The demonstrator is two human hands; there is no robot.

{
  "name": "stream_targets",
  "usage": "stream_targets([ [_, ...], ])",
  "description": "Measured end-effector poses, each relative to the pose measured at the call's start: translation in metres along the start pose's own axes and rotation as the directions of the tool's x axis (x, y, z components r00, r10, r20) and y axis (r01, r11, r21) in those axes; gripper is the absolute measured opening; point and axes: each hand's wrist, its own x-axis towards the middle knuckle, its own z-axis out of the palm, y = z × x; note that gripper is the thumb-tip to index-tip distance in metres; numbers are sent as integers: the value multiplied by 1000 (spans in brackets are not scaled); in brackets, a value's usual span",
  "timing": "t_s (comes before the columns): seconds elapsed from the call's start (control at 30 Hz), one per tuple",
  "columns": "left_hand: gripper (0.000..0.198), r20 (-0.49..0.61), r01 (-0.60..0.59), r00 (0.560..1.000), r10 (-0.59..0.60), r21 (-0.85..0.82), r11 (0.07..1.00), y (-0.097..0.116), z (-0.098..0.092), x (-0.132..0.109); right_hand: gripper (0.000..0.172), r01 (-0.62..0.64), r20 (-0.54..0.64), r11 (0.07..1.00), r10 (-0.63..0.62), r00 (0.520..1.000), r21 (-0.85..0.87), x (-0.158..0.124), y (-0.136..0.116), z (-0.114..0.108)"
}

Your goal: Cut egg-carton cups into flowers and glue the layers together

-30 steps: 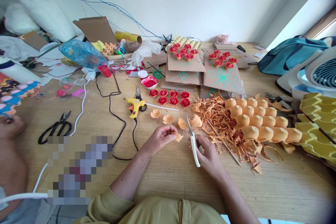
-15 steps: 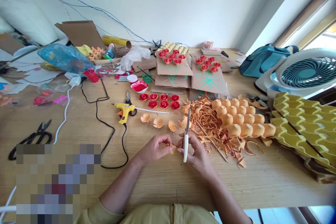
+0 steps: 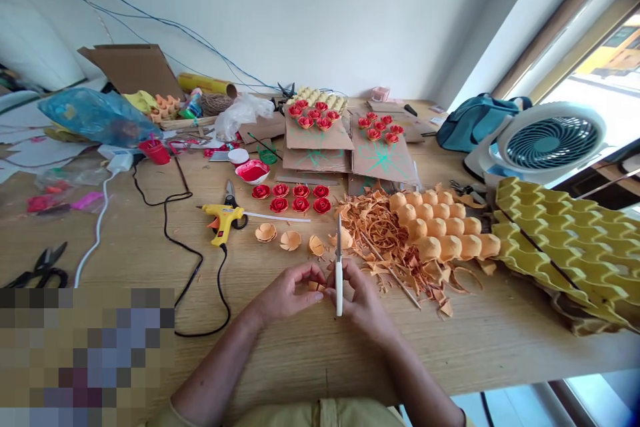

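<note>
My left hand [image 3: 295,290] pinches a small orange egg-carton cup [image 3: 316,286], largely hidden by the fingers. My right hand [image 3: 357,297] is closed around white-handled scissors [image 3: 339,283], seen nearly edge-on with the blades pointing away from me. Its fingertips meet the cup beside the left hand. Just beyond the hands lie cut orange cups [image 3: 291,240] with petal-like edges. Behind them stand two rows of red-painted paper roses [image 3: 301,205]. To the right is a heap of orange carton scraps [image 3: 375,220], with a thin stick [image 3: 405,288] across its near side.
An orange egg tray [image 3: 440,227] and stacked yellow trays [image 3: 560,233] are at the right, with a fan [image 3: 550,143] behind. A yellow glue gun [image 3: 223,221] with a black cord lies left. Farther back are a bowl of red paint [image 3: 253,171] and cardboard [image 3: 320,137] bearing roses.
The view has swung slightly right, so everything sits farther left in the picture. Both hands stay together at the cup, and the scissors are turned a little more upright in view.
</note>
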Motion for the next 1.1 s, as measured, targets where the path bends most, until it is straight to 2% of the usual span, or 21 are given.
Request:
stream_targets([
  [0.23, 33, 39, 25, 999, -15, -261, 965, -1, 8, 2, 28, 0, -48, 993, 6, 999, 118, 1, 8, 3],
  [0.37, 39, 33, 3, 999, 9, -355, 935, -1, 10, 3, 31, -8, -55, 978, 20, 998, 206, 1, 13, 4],
  [0.57, 41, -53, 9, 998, -38, -464, 886, -3, 6, 5, 31, -9, -34, 945, 22, 999, 326, 3, 19, 6],
  [0.7, 41, -95, -22, 995, -36, -546, 838, -9, 7, 7, 31, 20, -67, 946, 2, 998, 323, 4, 20, 8],
  [0.9, 49, -80, -47, 997, -7, -648, 760, -16, 15, 8, 33, 51, -138, 956, -12, 990, 287, 4, 21, 11],
  [1.1, 45, -190, -98, 981, -42, -666, 739, -21, 27, 11, 31, 94, -162, 969, -57, 985, 229, 2, 20, 12],
])
